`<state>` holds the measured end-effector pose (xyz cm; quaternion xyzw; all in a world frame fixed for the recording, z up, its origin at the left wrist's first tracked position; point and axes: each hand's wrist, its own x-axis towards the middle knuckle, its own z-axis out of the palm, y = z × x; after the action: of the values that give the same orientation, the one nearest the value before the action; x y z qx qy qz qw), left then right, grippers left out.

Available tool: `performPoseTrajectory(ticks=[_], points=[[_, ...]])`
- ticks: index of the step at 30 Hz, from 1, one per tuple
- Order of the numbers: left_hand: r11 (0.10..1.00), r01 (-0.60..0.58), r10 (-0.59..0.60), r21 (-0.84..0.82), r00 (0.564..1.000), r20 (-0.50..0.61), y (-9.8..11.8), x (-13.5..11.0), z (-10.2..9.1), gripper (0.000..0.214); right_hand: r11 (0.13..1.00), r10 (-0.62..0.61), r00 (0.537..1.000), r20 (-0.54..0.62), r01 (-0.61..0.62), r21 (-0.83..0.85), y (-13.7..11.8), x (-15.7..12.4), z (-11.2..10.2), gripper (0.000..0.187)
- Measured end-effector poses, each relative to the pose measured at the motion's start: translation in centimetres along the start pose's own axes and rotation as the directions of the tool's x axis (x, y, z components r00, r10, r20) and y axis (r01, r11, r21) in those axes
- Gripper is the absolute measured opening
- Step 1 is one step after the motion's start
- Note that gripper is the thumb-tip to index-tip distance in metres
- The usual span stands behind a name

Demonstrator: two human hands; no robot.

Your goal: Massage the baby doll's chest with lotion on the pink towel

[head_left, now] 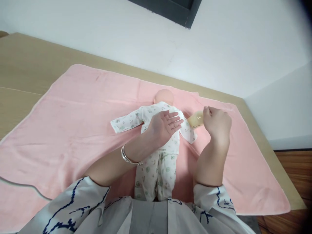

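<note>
A baby doll [158,152] in a white printed sleepsuit lies face down on a pink towel [73,123], its bald head [164,97] toward the wall. My left hand [163,125] rests flat on the doll's back, fingers stretched out. A silver bangle circles that wrist. My right hand [216,123] is closed around a pale yellowish bottle-like object [195,119], held just to the right of the doll's shoulder and above its right sleeve.
The pink towel covers most of a light wooden table [21,65] that stands against a white wall. The table's right edge [275,156] drops to a wooden floor. My patterned sleeves fill the bottom of the view.
</note>
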<state>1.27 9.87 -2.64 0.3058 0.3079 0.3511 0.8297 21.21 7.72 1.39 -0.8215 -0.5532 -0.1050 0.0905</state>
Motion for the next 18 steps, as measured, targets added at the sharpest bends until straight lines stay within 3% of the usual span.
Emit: performPoseTrajectory(ticks=[6, 9, 13, 16, 18], points=[[0.994, -0.098, 0.1, 0.052, 0.994, -0.044, 1.5, -1.8, -0.6, 0.046, 0.996, 0.007, 0.999, 0.054, -0.012, 0.094, 0.2, -0.6, 0.1, 0.047], [0.994, -0.082, 0.085, 0.066, 0.996, -0.039, 1.7, -2.6, -0.3, 0.048, 0.982, -0.084, 0.993, 0.086, 0.068, 0.176, -0.4, -1.6, 0.0, 0.053], [0.994, -0.052, 0.051, 0.092, 0.999, 0.014, 1.7, -3.9, 0.6, 0.05, 0.898, -0.286, 0.958, -0.012, 0.272, 0.345, -3.1, -4.5, -0.4, 0.062], [0.948, -0.22, 0.212, 0.231, 0.976, 0.059, 2.1, -5.8, 1.4, 0.055, 0.756, -0.468, 0.881, -0.074, 0.442, 0.482, -5.7, -7.0, -0.3, 0.064], [0.865, -0.35, 0.34, 0.359, 0.936, 0.093, 2.6, -7.0, 1.6, 0.062, 0.695, -0.506, 0.852, -0.132, 0.493, 0.523, -7.1, -8.2, -0.1, 0.074]])
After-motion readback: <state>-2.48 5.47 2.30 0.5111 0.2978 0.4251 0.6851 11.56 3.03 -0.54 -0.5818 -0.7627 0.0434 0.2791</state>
